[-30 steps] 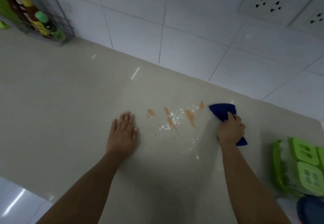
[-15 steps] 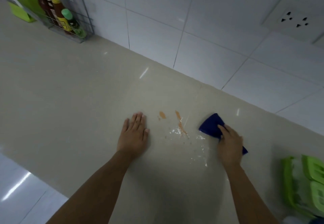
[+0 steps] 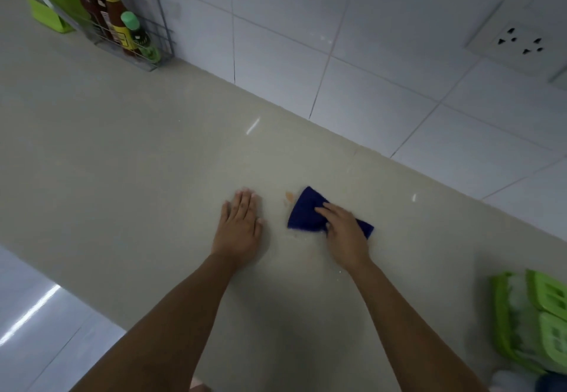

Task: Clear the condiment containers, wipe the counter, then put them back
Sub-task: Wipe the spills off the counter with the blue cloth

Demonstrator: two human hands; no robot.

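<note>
My right hand (image 3: 345,235) presses a folded dark blue cloth (image 3: 305,215) flat on the beige counter (image 3: 138,152). One small orange stain (image 3: 289,196) shows just beyond the cloth's left tip, with faint white specks around the cloth. My left hand (image 3: 241,229) lies flat on the counter a little to the left, fingers together, holding nothing. The green-lidded condiment containers (image 3: 534,321) stand at the right edge of the view, near the counter's front.
A wire rack (image 3: 132,38) with several sauce bottles stands at the back left against the tiled wall, a green holder (image 3: 49,14) beside it. A wall socket (image 3: 518,44) sits at upper right. The counter's front edge runs lower left, with floor below.
My right hand has swept the cloth leftward over the spill, and most orange stains and white specks are gone. My left hand has stayed flat. The view has shifted left.
</note>
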